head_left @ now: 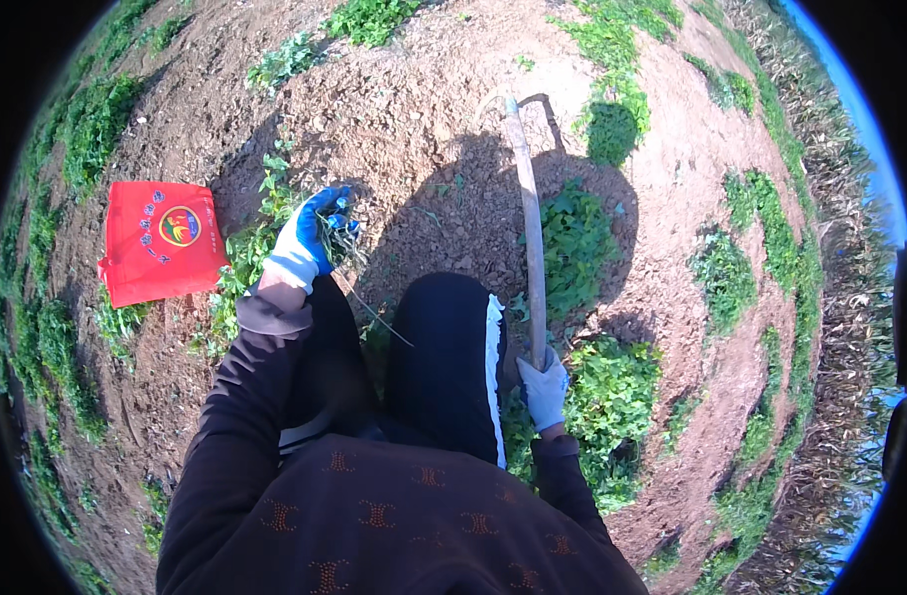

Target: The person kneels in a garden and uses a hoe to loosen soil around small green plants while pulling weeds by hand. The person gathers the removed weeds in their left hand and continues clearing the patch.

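Note:
My left hand (305, 236), in a white glove with a blue coated palm, is closed around a clump of thin stems and roots (340, 242); one long strand trails down between my knees. At the right, my right hand (546, 387), gloved too, grips the lower end of a long wooden tool handle (529, 216). The handle runs away from me over the soil, and its curved metal head (498, 104), apparently a hoe's, is washed out by bright light at the far end. Leafy green plants (576, 249) grow beside the handle.
A red bag (163, 242) with printed writing and a round emblem lies on the ground at the left. Leafy vines (613, 387) grow near my right hand, and more rows stand on both sides. Dry stalks (844, 297) line the field's right edge. My shadow falls across the loose soil (453, 245).

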The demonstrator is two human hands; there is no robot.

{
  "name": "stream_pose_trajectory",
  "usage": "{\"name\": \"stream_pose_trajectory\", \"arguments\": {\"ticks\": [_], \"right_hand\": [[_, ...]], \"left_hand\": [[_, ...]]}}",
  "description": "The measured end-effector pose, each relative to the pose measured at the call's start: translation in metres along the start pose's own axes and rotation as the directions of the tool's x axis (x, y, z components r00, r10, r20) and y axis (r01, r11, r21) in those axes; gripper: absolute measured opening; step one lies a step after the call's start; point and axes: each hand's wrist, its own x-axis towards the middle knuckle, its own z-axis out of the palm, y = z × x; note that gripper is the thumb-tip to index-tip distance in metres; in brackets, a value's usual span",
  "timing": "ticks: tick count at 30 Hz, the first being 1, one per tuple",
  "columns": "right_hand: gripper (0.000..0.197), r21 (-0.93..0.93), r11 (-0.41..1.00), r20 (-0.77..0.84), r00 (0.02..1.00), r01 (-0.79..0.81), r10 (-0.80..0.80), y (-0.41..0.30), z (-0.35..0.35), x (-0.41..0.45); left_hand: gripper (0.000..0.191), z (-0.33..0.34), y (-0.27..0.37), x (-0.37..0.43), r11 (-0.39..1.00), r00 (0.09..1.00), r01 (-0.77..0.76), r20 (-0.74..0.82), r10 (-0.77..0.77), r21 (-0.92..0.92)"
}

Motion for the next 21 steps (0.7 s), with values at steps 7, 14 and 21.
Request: {"name": "stream_pose_trajectory", "arguments": {"ticks": [7, 14, 21], "right_hand": [[0.023, 0.296, 0.928, -0.177, 0.968, 0.226, -0.179, -0.081, 0.004, 0.068], [0.017, 0.054, 0.991, -0.156, 0.982, 0.119, -0.109, -0.009, 0.06, 0.118], [0.042, -0.286, 0.917, 0.081, 0.947, -0.277, 0.311, 0.055, 0.063, 0.07]], "left_hand": [[0.013, 0.009, -0.003, 0.0, 1.0, 0.994, 0.011, -0.112, -0.011, -0.006], [0.015, 0.011, -0.004, 0.001, 0.999, 0.988, -0.001, -0.152, 0.008, 0.047], [0.015, 0.0, -0.001, 0.005, 1.0, 0.99, -0.002, -0.139, 0.003, 0.005]]}}
